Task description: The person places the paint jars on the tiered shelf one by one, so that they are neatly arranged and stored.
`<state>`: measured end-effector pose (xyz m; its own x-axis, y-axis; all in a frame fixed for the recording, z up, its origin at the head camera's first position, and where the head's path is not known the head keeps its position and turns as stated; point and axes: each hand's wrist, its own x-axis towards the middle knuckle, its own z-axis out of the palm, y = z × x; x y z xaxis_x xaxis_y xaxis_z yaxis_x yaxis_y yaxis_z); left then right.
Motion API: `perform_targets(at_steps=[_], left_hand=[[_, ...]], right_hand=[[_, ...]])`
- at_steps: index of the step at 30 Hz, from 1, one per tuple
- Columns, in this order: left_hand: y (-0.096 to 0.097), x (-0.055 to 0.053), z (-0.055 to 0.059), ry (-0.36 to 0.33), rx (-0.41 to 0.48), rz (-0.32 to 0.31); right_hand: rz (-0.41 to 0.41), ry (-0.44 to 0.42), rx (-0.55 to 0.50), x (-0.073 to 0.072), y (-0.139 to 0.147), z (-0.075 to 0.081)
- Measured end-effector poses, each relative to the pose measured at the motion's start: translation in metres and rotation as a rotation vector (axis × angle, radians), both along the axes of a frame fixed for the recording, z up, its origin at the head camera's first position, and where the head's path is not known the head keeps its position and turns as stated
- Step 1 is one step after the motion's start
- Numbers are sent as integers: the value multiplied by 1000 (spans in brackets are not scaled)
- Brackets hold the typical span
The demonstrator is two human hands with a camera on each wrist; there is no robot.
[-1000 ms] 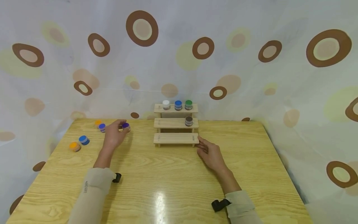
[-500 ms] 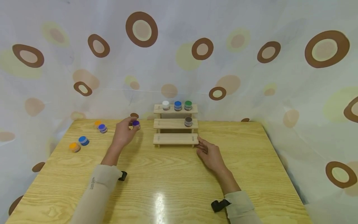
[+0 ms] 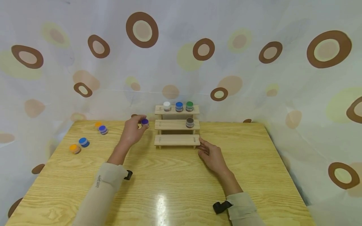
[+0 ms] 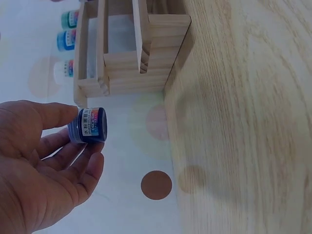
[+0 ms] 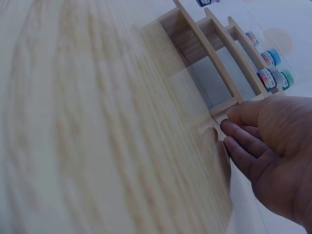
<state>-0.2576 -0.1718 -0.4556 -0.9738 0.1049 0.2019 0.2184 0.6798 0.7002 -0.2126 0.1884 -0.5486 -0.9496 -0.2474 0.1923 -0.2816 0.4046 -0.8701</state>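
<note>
My left hand (image 3: 135, 130) pinches a small purple-capped paint jar (image 3: 145, 122) between thumb and fingers, lifted above the table just left of the three-step wooden rack (image 3: 176, 140). The left wrist view shows the purple-capped jar (image 4: 88, 126) at my fingertips, with the rack (image 4: 134, 48) beyond it. My right hand (image 3: 210, 154) rests on the table with relaxed fingers touching the rack's lower right corner (image 5: 223, 108). On the top step stand a white jar (image 3: 167, 106), a blue jar (image 3: 179, 106) and a green jar (image 3: 189, 106). A brown jar (image 3: 189, 122) sits on the middle step.
Several loose jars lie at the table's far left: an orange one (image 3: 74, 148), a blue one (image 3: 84, 142), a purple-blue one (image 3: 103, 129) and another orange one (image 3: 98, 124). A spotted curtain (image 3: 254, 62) hangs close behind the wooden table (image 3: 175, 185).
My left hand has lifted the purple-capped jar from the left of the table and carried it rightward to beside the rack. The right hand has stayed put.
</note>
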Motion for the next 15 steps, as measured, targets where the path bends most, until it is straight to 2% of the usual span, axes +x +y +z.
perform_targets(at_steps=[9,15], left_hand=[[10,0,6,27,5,-31],[23,-4,7,45,11,-66]], right_hand=[[5,7,-5,0,-1,0],[3,8,6,1,-1,1]])
